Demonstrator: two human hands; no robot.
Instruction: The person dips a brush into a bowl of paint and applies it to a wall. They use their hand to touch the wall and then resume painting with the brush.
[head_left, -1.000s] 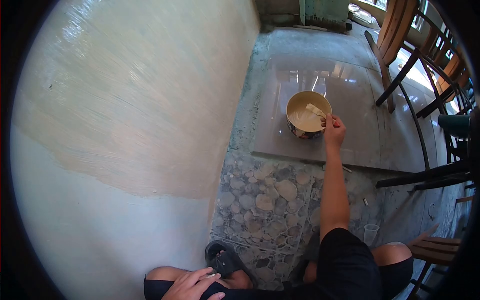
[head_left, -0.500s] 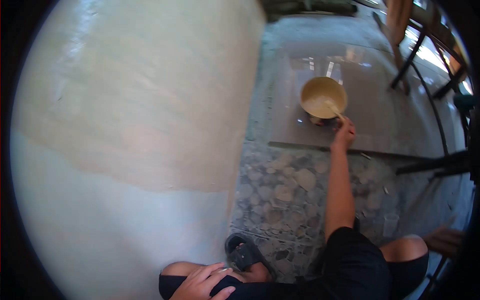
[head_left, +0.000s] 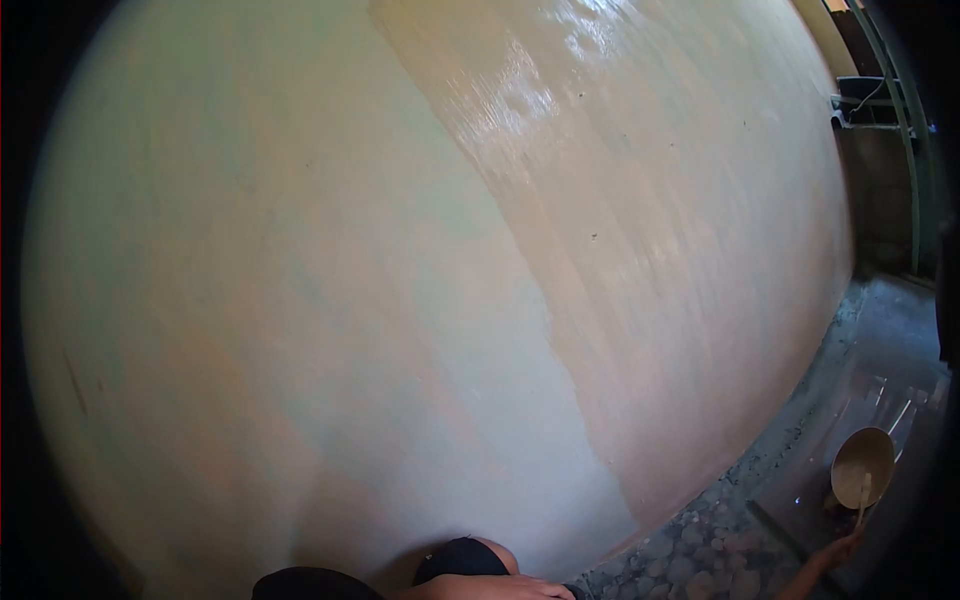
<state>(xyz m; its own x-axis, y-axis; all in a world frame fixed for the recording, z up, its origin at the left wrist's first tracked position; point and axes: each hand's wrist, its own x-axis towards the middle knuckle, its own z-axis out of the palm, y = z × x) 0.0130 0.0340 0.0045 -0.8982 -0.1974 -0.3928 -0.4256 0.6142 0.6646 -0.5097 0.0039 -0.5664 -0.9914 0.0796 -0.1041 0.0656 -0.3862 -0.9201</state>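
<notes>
Your right hand (head_left: 833, 550) is low in the bottom right corner of the view, small and partly cut off by the dark rim of the lens. It is closed round the lower end of a pale handle (head_left: 860, 497), whose upper end dips into the tan bowl (head_left: 862, 462). The bowl stands on a glossy grey floor slab (head_left: 885, 395), near the slab's edge closest to you, just beyond your knuckles. The inside of the bowl is coated in the same tan colour as the handle.

Your left hand (head_left: 495, 590) shows only as a thin strip of skin at the bottom edge of the view, lying across your dark-clad knee (head_left: 458, 560). Too little of it shows to tell whether it is open or closed.

The wall (head_left: 300, 300) fills nearly all of the view. Its left part is a dull, pale greenish white. Its right part carries a wet, shiny tan coat (head_left: 650, 220), and the border between the two runs slantwise from the top centre down towards the bottom right. At the foot of the wall, a pebble floor (head_left: 690, 565) lies between your knee and the slab.
</notes>
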